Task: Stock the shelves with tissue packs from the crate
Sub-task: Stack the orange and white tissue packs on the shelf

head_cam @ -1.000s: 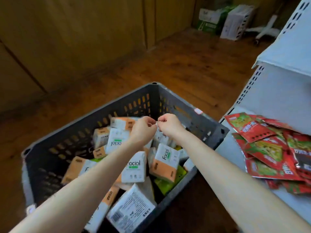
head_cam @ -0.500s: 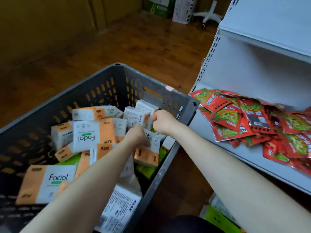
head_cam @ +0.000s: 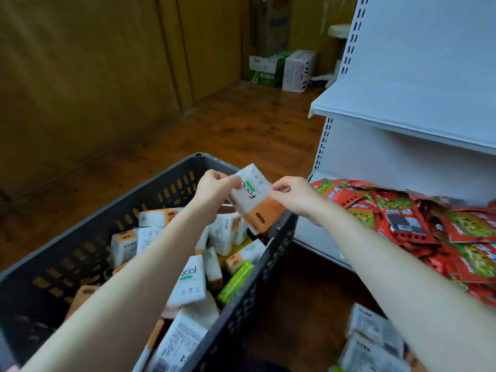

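White-and-orange plastic-wrapped tissue pack (head_cam: pixel 253 202) held tilted above far corner of dark grey slotted plastic crate (head_cam: pixel 67 259). Left hand (head_cam: pixel 214 187) pinches top-left edge; right hand (head_cam: pixel 291 194) pinches right edge, apparently wrapper only.

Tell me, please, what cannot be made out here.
- Head view: crate floor, hidden under piled tissue packs.
- Head view: red snack sachets, cut off by the right edge.
- Head view: small print on held tissue pack, blurred; left hand and right hand cover its edges.
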Motion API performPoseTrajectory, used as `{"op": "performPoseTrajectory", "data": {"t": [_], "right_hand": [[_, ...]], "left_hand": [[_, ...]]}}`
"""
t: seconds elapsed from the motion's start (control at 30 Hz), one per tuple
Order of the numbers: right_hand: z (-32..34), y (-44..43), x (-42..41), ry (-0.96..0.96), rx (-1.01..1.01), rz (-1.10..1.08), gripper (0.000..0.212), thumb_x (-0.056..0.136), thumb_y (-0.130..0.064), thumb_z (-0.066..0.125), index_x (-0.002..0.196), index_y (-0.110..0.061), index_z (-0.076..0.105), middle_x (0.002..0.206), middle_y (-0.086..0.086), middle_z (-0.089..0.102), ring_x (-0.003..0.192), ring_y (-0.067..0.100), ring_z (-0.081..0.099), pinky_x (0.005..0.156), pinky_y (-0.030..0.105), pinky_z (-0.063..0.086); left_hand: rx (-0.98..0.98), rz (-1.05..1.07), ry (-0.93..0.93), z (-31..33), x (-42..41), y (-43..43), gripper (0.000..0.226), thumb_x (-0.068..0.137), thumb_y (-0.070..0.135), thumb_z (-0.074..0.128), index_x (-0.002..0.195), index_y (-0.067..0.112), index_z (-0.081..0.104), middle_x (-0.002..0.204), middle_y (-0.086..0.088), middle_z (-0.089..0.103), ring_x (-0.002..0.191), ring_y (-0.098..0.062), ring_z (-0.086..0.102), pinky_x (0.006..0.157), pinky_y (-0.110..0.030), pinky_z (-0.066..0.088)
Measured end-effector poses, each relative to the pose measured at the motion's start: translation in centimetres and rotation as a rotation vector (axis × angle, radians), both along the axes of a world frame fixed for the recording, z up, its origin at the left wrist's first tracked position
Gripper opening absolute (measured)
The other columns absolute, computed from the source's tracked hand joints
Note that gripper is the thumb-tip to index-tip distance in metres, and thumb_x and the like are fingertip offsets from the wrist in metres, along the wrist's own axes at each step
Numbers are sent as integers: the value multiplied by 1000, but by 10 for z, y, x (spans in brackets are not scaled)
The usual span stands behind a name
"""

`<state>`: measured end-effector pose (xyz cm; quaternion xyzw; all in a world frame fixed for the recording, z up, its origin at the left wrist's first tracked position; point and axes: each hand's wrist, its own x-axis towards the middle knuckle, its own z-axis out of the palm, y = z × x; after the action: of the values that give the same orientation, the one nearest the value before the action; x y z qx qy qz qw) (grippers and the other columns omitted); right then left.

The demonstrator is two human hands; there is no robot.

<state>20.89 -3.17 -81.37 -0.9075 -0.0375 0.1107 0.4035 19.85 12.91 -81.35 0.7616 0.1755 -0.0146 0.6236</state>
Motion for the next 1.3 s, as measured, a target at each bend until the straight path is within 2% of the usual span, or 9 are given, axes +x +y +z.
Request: {"op": "performPoseTrajectory", "data": {"t": [0.07, 0.2, 0.37, 0.57, 0.8, 0.9, 0.97, 1.17, 1.3], "right_hand": [[8, -25, 1, -63, 70, -78, 35, 89, -31, 57, 117, -11, 57, 107, 3, 54, 95, 23, 55, 74, 32, 46], [24, -71, -4, -92, 364, -232, 51, 87, -30, 62, 129, -11, 43, 113, 4, 56, 101, 24, 59, 80, 37, 52], [55, -132, -16, -256, 688, -404, 43, 83, -24, 68, 119, -10, 49, 96, -6, 58, 84, 8, 57, 59, 9, 43], [87, -186, -20, -277, 964, -466, 40, 79, -18, 72, 114, -20, 51, 109, 8, 66, 97, 22, 66, 79, 36, 57], [108, -263, -17, -430, 989, -703, 5, 83, -12, 68, 81, -11, 62, 89, 10, 69, 79, 13, 63, 84, 31, 54], [113, -300, -14, -427, 1029, -682, 7, 85, -6, 63, 92, -8, 62, 87, 5, 67, 81, 13, 62, 85, 25, 53], [114, -324, -9, -418, 976, -694, 15, 87, -7, 62, 101, -11, 60, 92, 5, 64, 80, 17, 62, 76, 20, 56], [114, -387, 12, -520, 846, -888, 15, 88, -3, 59, 103, -7, 61, 79, 2, 58, 64, 13, 54, 54, 14, 53], [109, -416, 34, -601, 768, -1018, 9, 87, -3, 60, 79, -8, 60, 68, 1, 55, 59, 12, 53, 65, 24, 53]], "left_hand": [[-87, 31, -66, 17, -5, -23, 15, 84, 8, 55, 87, 12, 41, 86, -12, 64, 73, -22, 64, 49, -30, 55], [-231, 73, -149, 49, -11, -75, 14, 86, 8, 55, 80, 11, 42, 83, -10, 66, 75, -20, 67, 63, -33, 57], [-283, 85, -259, 82, -6, -139, 18, 85, 8, 58, 77, 13, 43, 89, -13, 68, 79, -24, 68, 52, -25, 53], [-398, 3, -330, 105, 13, -215, 31, 85, 14, 61, 109, -3, 51, 101, -17, 68, 90, -25, 69, 69, -34, 60], [-480, -211, -242, 121, 42, -294, 20, 88, 5, 56, 107, 6, 48, 102, -16, 61, 82, -24, 66, 60, -25, 59], [-488, -246, -232, 125, 55, -334, 8, 88, 3, 54, 96, -1, 54, 93, -17, 60, 71, -21, 62, 59, -23, 58], [-450, -295, -241, 127, 64, -359, 11, 89, 4, 55, 79, 4, 52, 83, -14, 59, 66, -20, 59, 60, -23, 57], [-276, -456, -292, 132, 93, -424, 16, 85, 16, 60, 95, 5, 54, 79, -8, 55, 66, -21, 56, 75, -34, 55], [-50, -554, -390, 129, 108, -458, 18, 73, 28, 52, 69, 11, 50, 70, -10, 45, 66, -21, 43, 62, -32, 39]]}}
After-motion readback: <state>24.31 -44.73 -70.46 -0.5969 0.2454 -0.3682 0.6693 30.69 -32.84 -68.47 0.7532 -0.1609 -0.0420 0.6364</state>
